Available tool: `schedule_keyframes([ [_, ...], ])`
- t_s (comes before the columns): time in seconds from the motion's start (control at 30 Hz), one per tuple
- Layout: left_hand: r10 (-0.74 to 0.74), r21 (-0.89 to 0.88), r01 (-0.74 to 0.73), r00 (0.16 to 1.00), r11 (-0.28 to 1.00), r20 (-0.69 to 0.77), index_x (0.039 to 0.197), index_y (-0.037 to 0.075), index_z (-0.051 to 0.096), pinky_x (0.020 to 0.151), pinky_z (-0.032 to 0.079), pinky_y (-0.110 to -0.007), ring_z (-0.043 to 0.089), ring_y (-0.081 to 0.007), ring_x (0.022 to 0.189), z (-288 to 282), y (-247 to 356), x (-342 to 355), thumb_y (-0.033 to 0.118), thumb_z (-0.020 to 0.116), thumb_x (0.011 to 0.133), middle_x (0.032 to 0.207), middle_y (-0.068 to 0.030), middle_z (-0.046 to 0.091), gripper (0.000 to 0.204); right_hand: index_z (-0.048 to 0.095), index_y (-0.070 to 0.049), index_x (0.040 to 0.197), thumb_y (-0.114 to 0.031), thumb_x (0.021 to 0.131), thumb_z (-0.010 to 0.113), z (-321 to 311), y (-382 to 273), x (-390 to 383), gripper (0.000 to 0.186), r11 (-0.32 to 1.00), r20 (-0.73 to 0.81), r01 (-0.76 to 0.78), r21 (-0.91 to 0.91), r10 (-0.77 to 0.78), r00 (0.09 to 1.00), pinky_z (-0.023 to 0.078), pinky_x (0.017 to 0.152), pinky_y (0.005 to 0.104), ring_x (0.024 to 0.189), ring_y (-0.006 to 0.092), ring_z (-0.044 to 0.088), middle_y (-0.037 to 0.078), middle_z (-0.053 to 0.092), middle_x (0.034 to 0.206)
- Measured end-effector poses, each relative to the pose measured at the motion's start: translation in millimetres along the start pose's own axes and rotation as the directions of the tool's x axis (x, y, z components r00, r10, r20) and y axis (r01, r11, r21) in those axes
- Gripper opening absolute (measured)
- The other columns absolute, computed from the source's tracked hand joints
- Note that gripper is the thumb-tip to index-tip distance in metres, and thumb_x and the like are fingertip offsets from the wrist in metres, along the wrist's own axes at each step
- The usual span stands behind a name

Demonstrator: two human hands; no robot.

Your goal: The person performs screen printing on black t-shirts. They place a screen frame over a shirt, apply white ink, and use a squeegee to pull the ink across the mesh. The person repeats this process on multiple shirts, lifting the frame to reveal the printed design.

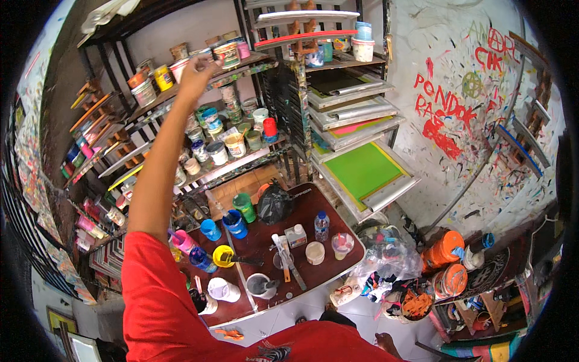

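Observation:
My left arm is stretched up to the upper shelf (145, 111). There my left hand (201, 69) has its fingers curled together between a white tub (179, 70) and a tub with a colourful label (227, 55); what they hold, if anything, is hidden. A yellow container (163, 78) stands to the left of them. Low beside my red shirt, a small patch of skin (386, 345) may be my right hand, but its fingers cannot be made out.
The dark red table (322, 271) bears paint cups, a water bottle (321, 226), a black plastic bag (274, 204) and a spatula (293, 263). Screen frames (362, 172) jut from a rack at the right. Orange containers (443, 250) and plastic bags (392, 253) crowd the floor.

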State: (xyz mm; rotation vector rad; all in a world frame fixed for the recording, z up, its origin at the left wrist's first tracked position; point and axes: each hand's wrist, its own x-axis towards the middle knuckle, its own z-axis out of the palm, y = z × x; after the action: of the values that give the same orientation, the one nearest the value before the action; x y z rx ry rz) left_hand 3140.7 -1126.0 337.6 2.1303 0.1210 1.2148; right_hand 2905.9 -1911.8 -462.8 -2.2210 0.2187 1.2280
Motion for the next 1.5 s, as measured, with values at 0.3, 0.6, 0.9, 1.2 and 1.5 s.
schedule_keyframes([
  [0.3,-0.013,0.222,0.017,1.0,0.975,-0.023,0.129,0.003,0.054,0.09,0.047,-0.033,0.058,-0.0254,0.109,48,-63,138,0.029,0.076,0.08,0.124,-0.0202,0.059,0.06,0.057,0.0,0.103,-0.032,0.093,0.056,-42,-118,6,0.033,0.79,-0.094,0.085,0.607,-0.036,0.995,0.05,0.052,0.0322,0.064,0.0214,0.064,0.014,0.066,0.084],
  [0.6,0.089,0.287,-0.104,0.994,0.952,0.066,0.134,0.004,0.051,0.09,0.05,-0.035,0.058,-0.0264,0.112,81,-63,187,0.02,0.079,0.076,0.127,-0.0226,0.057,0.066,0.056,-0.001,0.092,-0.026,0.092,0.058,-45,-27,71,0.025,0.84,0.022,-0.053,0.541,0.049,0.999,0.049,0.053,0.033,0.061,0.0223,0.06,0.011,0.062,0.074],
  [0.9,0.156,0.324,-0.205,0.973,0.924,0.169,0.127,0.002,0.057,0.087,0.05,-0.035,0.062,-0.0249,0.102,107,-56,218,0.019,0.081,0.072,0.122,-0.0184,0.062,0.063,0.059,-0.003,0.104,-0.025,0.093,0.058,-36,-7,81,0.025,0.862,-0.095,0.043,0.506,0.006,0.995,0.051,0.055,0.0331,0.063,0.0186,0.061,0.008,0.064,0.081],
  [1.2,0.16,0.339,-0.221,0.967,0.915,0.197,0.106,0.0,0.068,0.076,0.048,-0.032,0.062,-0.0171,0.081,127,-58,228,0.025,0.079,0.078,0.092,-0.01,0.071,0.039,0.063,-0.005,0.112,-0.023,0.094,0.056,-8,9,83,0.027,0.668,-0.133,0.225,0.709,-0.187,0.973,0.053,0.058,0.0338,0.065,0.0165,0.06,0.006,0.066,0.086],
  [1.5,0.249,0.183,-0.285,0.948,0.941,0.197,0.104,-0.001,0.068,0.071,0.047,-0.029,0.058,-0.012,0.075,138,-69,238,0.018,0.075,0.082,0.086,-0.0044,0.069,0.029,0.063,-0.004,0.11,-0.025,0.09,0.063,-71,-53,8,0.028,0.88,-0.179,-0.014,0.474,0.112,0.977,0.05,0.052,0.0315,0.062,0.0171,0.06,0.006,0.066,0.087],
])
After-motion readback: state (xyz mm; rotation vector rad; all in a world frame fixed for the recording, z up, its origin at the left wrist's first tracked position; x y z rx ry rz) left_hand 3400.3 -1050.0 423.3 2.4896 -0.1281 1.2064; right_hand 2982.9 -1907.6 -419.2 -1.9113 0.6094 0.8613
